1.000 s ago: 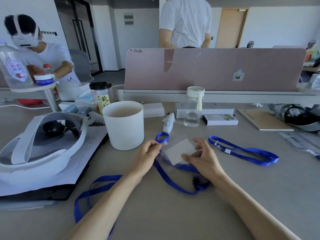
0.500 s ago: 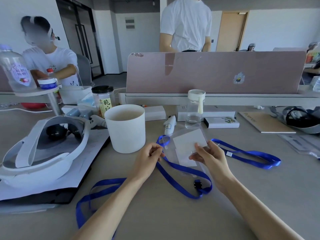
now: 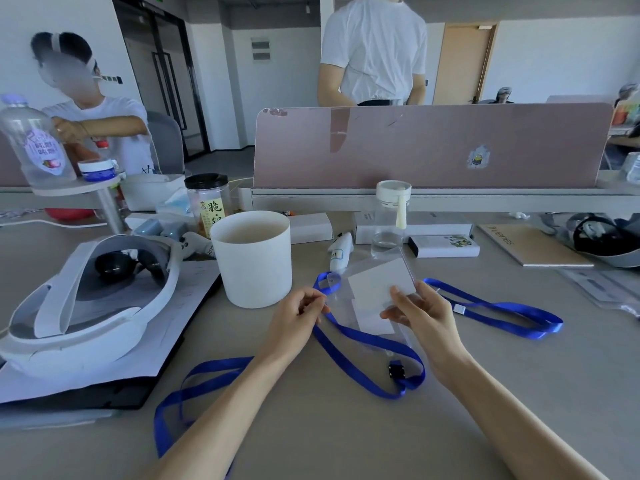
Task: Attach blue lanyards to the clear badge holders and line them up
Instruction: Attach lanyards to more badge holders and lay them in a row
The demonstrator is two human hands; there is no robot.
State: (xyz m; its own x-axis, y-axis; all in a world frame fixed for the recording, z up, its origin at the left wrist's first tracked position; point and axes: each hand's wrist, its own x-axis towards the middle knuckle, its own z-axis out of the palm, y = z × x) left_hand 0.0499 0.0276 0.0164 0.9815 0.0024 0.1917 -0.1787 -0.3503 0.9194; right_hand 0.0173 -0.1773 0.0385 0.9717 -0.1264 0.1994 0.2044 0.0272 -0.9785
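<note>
The clear badge holder [image 3: 377, 289], mid-frame and tilted up off the bench [image 3: 346, 431], is pinched at its lower right edge by the right hand [image 3: 424, 318]. The blue lanyard [image 3: 349, 341] has its looped end just at the holder's upper-left corner, nearer the left hand [image 3: 294, 320], whose fingers [image 3: 317, 301] pinch the strap.

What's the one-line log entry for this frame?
left hand: pinches blue lanyard | right hand: holds badge holder | second lanyard: lying on desk

Left hand [image 3: 298, 317] and right hand [image 3: 426, 322] pinch, fingers curled.
</note>
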